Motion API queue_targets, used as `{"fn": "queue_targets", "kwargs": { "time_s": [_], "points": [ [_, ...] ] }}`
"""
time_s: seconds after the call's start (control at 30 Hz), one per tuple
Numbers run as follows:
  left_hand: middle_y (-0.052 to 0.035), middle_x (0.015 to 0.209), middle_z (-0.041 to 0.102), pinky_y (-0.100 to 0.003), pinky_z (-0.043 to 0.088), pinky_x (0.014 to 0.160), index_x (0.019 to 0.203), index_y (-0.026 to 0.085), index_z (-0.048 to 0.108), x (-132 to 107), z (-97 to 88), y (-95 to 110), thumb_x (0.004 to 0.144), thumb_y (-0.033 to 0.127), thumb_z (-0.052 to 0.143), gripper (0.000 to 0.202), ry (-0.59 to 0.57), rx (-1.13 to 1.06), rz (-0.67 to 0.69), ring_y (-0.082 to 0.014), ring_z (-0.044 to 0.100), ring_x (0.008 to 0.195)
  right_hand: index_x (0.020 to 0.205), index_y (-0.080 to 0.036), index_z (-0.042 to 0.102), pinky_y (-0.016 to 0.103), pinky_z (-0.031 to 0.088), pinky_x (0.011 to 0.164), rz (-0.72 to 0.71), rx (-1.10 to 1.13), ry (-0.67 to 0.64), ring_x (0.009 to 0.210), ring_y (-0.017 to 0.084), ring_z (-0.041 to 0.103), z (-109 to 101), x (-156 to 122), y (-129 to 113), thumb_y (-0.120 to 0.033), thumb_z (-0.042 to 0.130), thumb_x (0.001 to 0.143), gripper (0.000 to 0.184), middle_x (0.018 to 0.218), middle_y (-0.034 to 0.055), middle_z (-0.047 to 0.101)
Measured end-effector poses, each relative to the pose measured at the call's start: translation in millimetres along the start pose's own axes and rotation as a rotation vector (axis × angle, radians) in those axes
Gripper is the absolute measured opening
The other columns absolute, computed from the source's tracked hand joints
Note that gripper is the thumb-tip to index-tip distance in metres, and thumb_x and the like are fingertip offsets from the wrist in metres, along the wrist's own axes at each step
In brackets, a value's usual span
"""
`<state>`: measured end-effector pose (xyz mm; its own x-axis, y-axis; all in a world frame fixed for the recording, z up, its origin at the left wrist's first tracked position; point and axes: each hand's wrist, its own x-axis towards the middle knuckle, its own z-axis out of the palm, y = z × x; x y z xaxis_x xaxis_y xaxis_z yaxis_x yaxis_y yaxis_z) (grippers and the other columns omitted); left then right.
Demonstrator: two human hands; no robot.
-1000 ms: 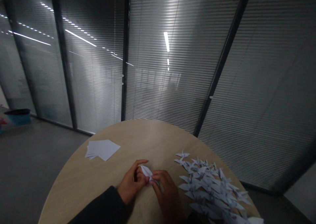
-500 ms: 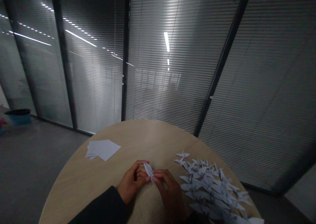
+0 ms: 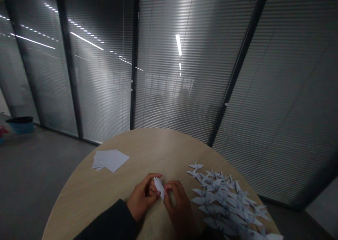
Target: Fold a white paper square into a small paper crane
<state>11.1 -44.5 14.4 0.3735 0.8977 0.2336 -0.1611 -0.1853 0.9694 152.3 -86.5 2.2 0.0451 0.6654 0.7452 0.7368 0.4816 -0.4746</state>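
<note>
A small, narrow piece of folded white paper (image 3: 159, 187) stands between my two hands above the round wooden table (image 3: 87, 194). My left hand (image 3: 142, 197), in a dark sleeve, pinches it from the left with curled fingers. My right hand (image 3: 178, 204) pinches its lower end from the right, fingers closed on the fold. Just right of my hands lies a pile of several folded white paper cranes (image 3: 224, 201). A small stack of flat white paper squares (image 3: 110, 160) lies at the table's far left.
Behind the table stand glass walls with closed blinds and dark frames (image 3: 237, 67). A dark bin on a blue base (image 3: 20, 124) sits on the grey floor at far left. The table's curved far edge is close to the glass wall.
The folded paper has turned from lying flatter and wider to standing narrow and upright between my fingers. Both hands have shifted slightly nearer each other.
</note>
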Motion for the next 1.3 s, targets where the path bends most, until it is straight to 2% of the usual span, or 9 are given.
{"fn": "queue_targets", "kwargs": {
  "time_s": [0.27,0.43,0.57,0.77,0.87,0.97,1.07,1.17,1.3],
  "points": [
    [0.0017,0.065,0.061,-0.023,0.044,0.062,0.107,0.016,0.061,-3,-1.4,5,0.069,0.016,0.065,0.038,-0.006,0.239,0.057,-0.0123,0.057,0.062,0.078,-0.023,0.051,0.026,0.045,0.064,0.043,-0.124,-0.076,0.069,0.017,0.057,3,-4,1,-0.009,0.047,0.074,0.015,0.074,-0.0002,0.056],
    [-0.0013,0.070,0.067,-0.025,0.047,0.064,0.106,0.017,0.060,-4,-1.9,10,0.072,0.019,0.064,0.034,0.019,0.285,0.083,-0.0157,0.062,0.066,0.078,-0.023,0.056,0.023,0.045,0.066,0.155,-0.012,-0.127,0.068,0.015,0.059,0,-2,2,-0.014,0.049,0.079,0.012,0.074,-0.0001,0.060],
    [-0.0037,0.076,0.069,-0.028,0.048,0.067,0.096,0.018,0.063,-5,-2.1,14,0.072,0.023,0.067,0.024,0.038,0.340,0.114,-0.0168,0.062,0.068,0.079,-0.023,0.060,0.022,0.046,0.067,0.264,0.104,-0.118,0.071,0.015,0.062,-4,0,1,-0.020,0.052,0.079,0.008,0.076,-0.0003,0.064],
    [-0.0081,0.090,0.064,-0.027,0.050,0.068,0.079,0.018,0.067,-6,-2.3,14,0.068,0.018,0.070,0.011,0.043,0.374,0.262,-0.0208,0.061,0.085,0.081,-0.023,0.063,0.022,0.047,0.068,0.358,0.208,-0.155,0.075,0.016,0.064,-3,1,9,-0.028,0.054,0.078,0.011,0.078,0.0001,0.067],
    [-0.0091,0.092,0.065,-0.028,0.049,0.070,0.079,0.017,0.066,-5,-1.1,16,0.073,0.022,0.066,0.008,0.023,0.294,0.210,-0.0212,0.061,0.087,0.085,-0.022,0.063,0.022,0.048,0.069,0.390,0.266,-0.211,0.077,0.016,0.065,-2,0,15,-0.030,0.054,0.078,0.014,0.082,0.0011,0.068],
    [-0.0056,0.075,0.067,-0.027,0.047,0.065,0.079,0.016,0.066,-4,-0.2,16,0.077,0.032,0.063,0.017,0.027,0.177,0.076,-0.0178,0.061,0.071,0.088,-0.022,0.061,0.024,0.049,0.070,0.417,0.333,-0.251,0.078,0.017,0.065,-2,1,15,-0.032,0.052,0.080,0.016,0.083,0.0019,0.069],
    [-0.0027,0.065,0.064,-0.025,0.044,0.060,0.076,0.014,0.065,-2,-0.3,15,0.070,0.037,0.071,0.024,0.043,0.083,-0.016,-0.0152,0.058,0.062,0.085,-0.022,0.061,0.023,0.049,0.066,0.417,0.368,-0.263,0.073,0.017,0.065,-3,2,11,-0.031,0.053,0.079,0.014,0.079,0.0012,0.069],
    [-0.0034,0.067,0.064,-0.026,0.045,0.063,0.074,0.014,0.065,0,-0.7,12,0.064,0.030,0.075,0.021,0.048,0.085,-0.006,-0.0153,0.058,0.065,0.081,-0.021,0.061,0.022,0.049,0.063,0.429,0.361,-0.237,0.069,0.016,0.065,-4,4,6,-0.027,0.054,0.076,0.011,0.075,0.0006,0.068],
    [-0.0039,0.069,0.063,-0.025,0.045,0.063,0.067,0.014,0.065,-1,-1.0,10,0.066,0.018,0.068,0.005,0.047,0.206,0.095,-0.0151,0.057,0.065,0.080,-0.023,0.061,0.021,0.050,0.063,0.407,0.390,-0.224,0.069,0.016,0.065,-3,4,4,-0.025,0.055,0.075,0.009,0.075,-0.0007,0.069]
  ]
}}
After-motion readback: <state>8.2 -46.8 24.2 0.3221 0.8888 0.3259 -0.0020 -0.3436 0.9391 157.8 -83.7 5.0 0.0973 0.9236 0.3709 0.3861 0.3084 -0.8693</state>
